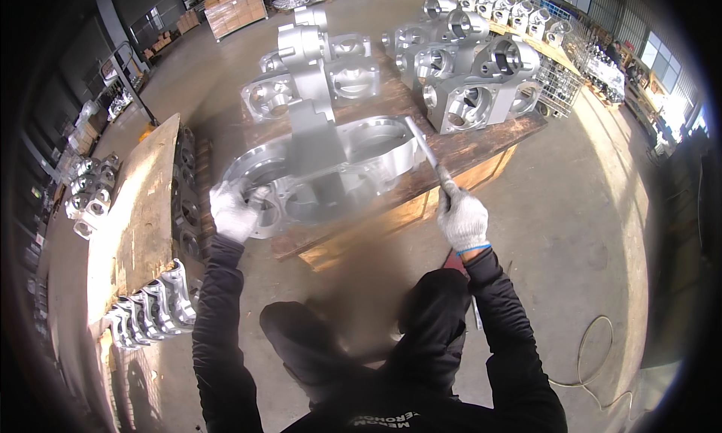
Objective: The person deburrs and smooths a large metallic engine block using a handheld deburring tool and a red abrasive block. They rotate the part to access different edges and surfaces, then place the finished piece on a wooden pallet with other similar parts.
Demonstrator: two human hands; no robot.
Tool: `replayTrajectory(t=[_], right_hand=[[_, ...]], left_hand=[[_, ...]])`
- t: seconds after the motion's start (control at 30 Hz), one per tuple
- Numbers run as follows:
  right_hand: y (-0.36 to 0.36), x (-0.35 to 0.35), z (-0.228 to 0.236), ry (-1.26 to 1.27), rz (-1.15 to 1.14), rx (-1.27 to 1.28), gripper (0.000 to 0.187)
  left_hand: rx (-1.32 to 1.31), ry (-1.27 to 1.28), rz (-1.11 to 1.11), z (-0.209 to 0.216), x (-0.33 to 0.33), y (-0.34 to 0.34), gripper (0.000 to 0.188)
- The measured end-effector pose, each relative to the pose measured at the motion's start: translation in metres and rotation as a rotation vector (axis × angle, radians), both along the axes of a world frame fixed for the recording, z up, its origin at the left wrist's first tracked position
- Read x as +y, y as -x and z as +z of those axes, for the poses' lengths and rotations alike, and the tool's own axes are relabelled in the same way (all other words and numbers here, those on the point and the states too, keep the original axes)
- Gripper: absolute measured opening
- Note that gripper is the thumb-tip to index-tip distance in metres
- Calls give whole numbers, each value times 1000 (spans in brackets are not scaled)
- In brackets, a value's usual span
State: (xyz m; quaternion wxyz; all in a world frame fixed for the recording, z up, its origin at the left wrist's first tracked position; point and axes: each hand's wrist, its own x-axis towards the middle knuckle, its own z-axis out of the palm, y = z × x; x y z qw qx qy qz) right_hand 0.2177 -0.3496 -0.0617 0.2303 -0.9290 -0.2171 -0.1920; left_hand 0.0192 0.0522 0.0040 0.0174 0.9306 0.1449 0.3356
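Observation:
A large silver metal casting [316, 166] with wide round openings lies in front of me on a wooden bench top [481, 153]. My left hand [235, 210], in a white knit glove, is closed on the casting's near left corner. In my gloved right hand [462, 221] is a long, slim metal file [426, 149], held by its lower end. The file slants up and to the left, its tip beside the casting's right rim; whether it touches the metal I cannot tell. Slight blur covers the casting's near side and my left fingers.
More castings [347, 71] stand at the back of the bench, with another group [481, 76] to the right. A pallet with a plywood top [143, 200] is at my left, with small curved castings [154, 309] at its near end. A cable [583, 350] lies on the floor.

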Motion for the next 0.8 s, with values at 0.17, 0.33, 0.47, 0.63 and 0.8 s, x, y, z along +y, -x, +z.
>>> replayTrajectory(t=[0.17, 0.33, 0.47, 0.63, 0.8], right_hand=[[-62, 33, 22, -103, 141, -247, 41], [-40, -7, 27, -37, 151, -49, 44], [-41, -1, 33, -34, 160, -54, 43], [-63, 27, 48, -82, 213, -238, 38], [-43, 20, 45, -9, 179, -32, 45]], left_hand=[[-96, -87, 50, -4, -27, -1, 40], [-182, -137, 32, -6, -34, -1, 39], [-290, -172, 23, -8, -35, -7, 30], [-306, -203, 8, -11, -30, -11, 25], [-232, -156, 27, -12, -28, -8, 20]])
